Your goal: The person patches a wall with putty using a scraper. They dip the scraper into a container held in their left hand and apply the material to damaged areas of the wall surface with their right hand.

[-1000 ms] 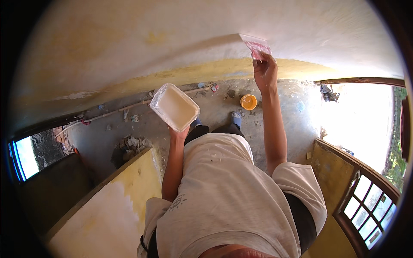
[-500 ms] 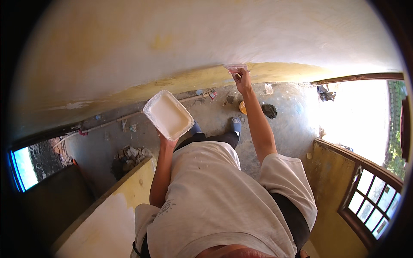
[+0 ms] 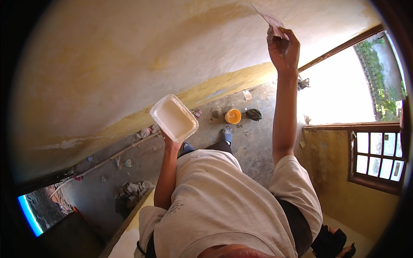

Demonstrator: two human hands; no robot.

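My left hand (image 3: 171, 145) holds a white rectangular tub (image 3: 158, 123) from beneath, its fingers mostly hidden under it. Smooth off-white paste (image 3: 174, 120) lies inside the tub, and the rim is smeared. My right arm is stretched up and forward. Its hand (image 3: 285, 52) is closed on a thin, flat, pinkish spreader (image 3: 271, 19), pinched at the lower edge. The spreader is tilted close to the patchy yellow and whitish wall (image 3: 142, 56); whether it touches cannot be told.
On the grey floor (image 3: 254, 142) stand an orange bucket (image 3: 232, 116) and a crumpled black bag (image 3: 254, 114). A long pole (image 3: 116, 158) and scraps lie along the wall's foot. A bright doorway (image 3: 331, 94) and paned window (image 3: 378, 157) are at right. Another person (image 3: 329, 243) shows partly, lower right.
My right hand has moved up and to the right with the spreader, from low on the wall. The view has turned, and the orange bucket shows fully. The tub stays in my left hand.
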